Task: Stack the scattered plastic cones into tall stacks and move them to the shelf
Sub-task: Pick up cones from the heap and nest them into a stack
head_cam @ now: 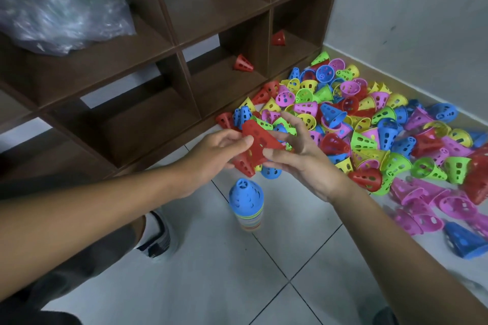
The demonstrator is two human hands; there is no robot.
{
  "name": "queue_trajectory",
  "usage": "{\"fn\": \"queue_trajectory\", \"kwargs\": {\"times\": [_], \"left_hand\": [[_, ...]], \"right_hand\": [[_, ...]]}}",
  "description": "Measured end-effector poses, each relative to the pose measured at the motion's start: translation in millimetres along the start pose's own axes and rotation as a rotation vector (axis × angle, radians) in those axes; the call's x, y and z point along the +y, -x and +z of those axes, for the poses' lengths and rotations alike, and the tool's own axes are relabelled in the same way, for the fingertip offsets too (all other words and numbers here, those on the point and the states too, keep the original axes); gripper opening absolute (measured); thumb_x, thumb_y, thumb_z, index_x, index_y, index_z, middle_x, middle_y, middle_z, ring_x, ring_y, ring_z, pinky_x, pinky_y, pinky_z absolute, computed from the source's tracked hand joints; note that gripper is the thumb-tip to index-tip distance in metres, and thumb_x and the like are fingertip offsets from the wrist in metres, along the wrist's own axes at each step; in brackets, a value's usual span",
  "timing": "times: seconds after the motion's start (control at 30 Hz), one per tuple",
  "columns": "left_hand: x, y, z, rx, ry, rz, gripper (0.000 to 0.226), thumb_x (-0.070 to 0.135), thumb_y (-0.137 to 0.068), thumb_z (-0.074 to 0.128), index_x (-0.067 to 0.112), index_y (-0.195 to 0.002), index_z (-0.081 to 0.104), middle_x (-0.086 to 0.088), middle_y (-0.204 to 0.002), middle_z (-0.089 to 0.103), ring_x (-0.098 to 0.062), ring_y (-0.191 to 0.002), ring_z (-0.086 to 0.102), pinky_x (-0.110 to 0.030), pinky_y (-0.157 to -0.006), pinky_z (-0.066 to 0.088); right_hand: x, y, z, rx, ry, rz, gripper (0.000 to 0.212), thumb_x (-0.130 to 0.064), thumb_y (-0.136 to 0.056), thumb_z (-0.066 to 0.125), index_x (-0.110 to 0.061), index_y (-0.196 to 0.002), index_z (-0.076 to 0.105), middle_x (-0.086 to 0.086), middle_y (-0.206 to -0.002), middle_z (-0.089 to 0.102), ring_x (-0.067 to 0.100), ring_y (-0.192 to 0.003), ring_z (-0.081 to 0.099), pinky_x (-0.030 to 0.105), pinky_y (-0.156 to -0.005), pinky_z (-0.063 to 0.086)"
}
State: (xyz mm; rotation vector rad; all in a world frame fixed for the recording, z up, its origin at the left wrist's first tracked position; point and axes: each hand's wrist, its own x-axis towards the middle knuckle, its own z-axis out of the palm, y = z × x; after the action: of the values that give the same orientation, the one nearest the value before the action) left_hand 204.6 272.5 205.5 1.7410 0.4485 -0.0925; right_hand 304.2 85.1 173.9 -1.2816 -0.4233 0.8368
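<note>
Pinching a red cone (257, 140) between my left hand (211, 155) and right hand (298, 155), I see the blue-topped stack (245, 203) just below, the cone pile (369, 124) beyond my right fingers.

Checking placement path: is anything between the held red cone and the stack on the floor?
Nothing visible. The red cone, held by both the left hand and right hand, is above and behind the blue-topped stack; only bare tile floor surrounds it.

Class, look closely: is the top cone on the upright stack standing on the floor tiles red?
No, the top perforated plastic cone of the upright multicoloured stack on the white floor tiles is blue.
</note>
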Motion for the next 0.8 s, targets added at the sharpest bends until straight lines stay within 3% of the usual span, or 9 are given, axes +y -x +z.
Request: {"fn": "queue_trajectory", "kwargs": {"times": [0.17,0.3,0.37,0.47,0.53,0.6,0.73,0.8], "left_hand": [[4,6,-7,0.001,0.120,-0.049,0.044,0.041,-0.090,0.067,0.010,-0.121,0.063,-0.003,-0.111,0.075,-0.018,-0.100,0.073,-0.029,-0.082,0.054],[4,3,-13,0.043,0.160,-0.058,0.038,0.028,-0.084,0.079,0.010,-0.113,0.064,-0.005,-0.102,0.077,-0.020,-0.095,0.074,-0.032,-0.081,0.058],[3,2,-16,0.067,0.111,-0.051,0.028,0.023,-0.085,0.079,0.013,-0.107,0.065,-0.005,-0.101,0.077,-0.019,-0.093,0.074,-0.032,-0.082,0.058],[-3,3,-21,0.054,0.053,-0.028,0.032,0.022,-0.081,0.083,0.015,-0.108,0.067,-0.009,-0.102,0.076,-0.016,-0.093,0.072,-0.029,-0.080,0.056],[-8,6,-23,0.031,0.000,-0.010,0.034,0.022,-0.078,0.084,0.016,-0.109,0.070,-0.007,-0.104,0.075,-0.016,-0.095,0.071,-0.030,-0.084,0.057],[-14,11,-25,-0.013,-0.056,0.015,0.030,0.015,-0.082,0.082,0.017,-0.109,0.070,-0.005,-0.104,0.074,-0.016,-0.096,0.071,-0.028,-0.084,0.057],[-25,19,-25,-0.094,-0.130,0.065,0.031,0.008,-0.081,0.082,0.017,-0.108,0.070,-0.003,-0.101,0.075,-0.014,-0.097,0.069,-0.019,-0.081,0.055],[-29,20,-23,-0.111,-0.162,0.075,0.030,0.009,-0.079,0.084,0.016,-0.104,0.070,-0.002,-0.099,0.075,-0.017,-0.098,0.069,-0.023,-0.084,0.057]], "right_hand": [[-3,-4,19,-0.066,0.059,-0.010,0.100,-0.008,-0.071,0.086,-0.047,-0.145,0.032,0.007,-0.142,0.050,0.034,-0.112,0.067,0.059,-0.101,0.049],[-7,-11,25,-0.161,0.183,0.000,0.107,-0.007,-0.070,0.089,-0.047,-0.149,0.027,0.004,-0.143,0.046,0.026,-0.108,0.070,0.047,-0.097,0.055],[-12,-17,20,-0.254,0.317,0.066,0.103,-0.021,-0.072,0.088,-0.046,-0.150,0.025,-0.002,-0.144,0.044,0.015,-0.111,0.068,0.038,-0.098,0.055],[-12,-32,-2,-0.331,0.409,0.178,0.088,-0.050,-0.078,0.078,-0.045,-0.150,0.029,-0.005,-0.145,0.046,0.013,-0.122,0.062,0.037,-0.103,0.052],[-7,-42,-19,-0.275,0.404,0.235,0.086,-0.072,-0.076,0.065,-0.042,-0.150,0.033,-0.008,-0.144,0.050,0.011,-0.126,0.059,0.037,-0.103,0.051],[3,-53,-35,-0.126,0.411,0.273,0.085,-0.080,-0.077,0.056,-0.036,-0.148,0.040,-0.007,-0.141,0.055,0.011,-0.123,0.060,0.036,-0.100,0.052],[40,-75,-59,0.111,0.517,0.340,0.038,-0.046,-0.098,0.056,-0.027,-0.131,0.055,-0.003,-0.117,0.065,0.013,-0.106,0.061,0.035,-0.096,0.052],[60,-83,-62,0.123,0.591,0.360,0.035,-0.031,-0.100,0.059,-0.017,-0.131,0.056,-0.001,-0.105,0.064,0.017,-0.102,0.058,0.027,-0.083,0.050]]}}
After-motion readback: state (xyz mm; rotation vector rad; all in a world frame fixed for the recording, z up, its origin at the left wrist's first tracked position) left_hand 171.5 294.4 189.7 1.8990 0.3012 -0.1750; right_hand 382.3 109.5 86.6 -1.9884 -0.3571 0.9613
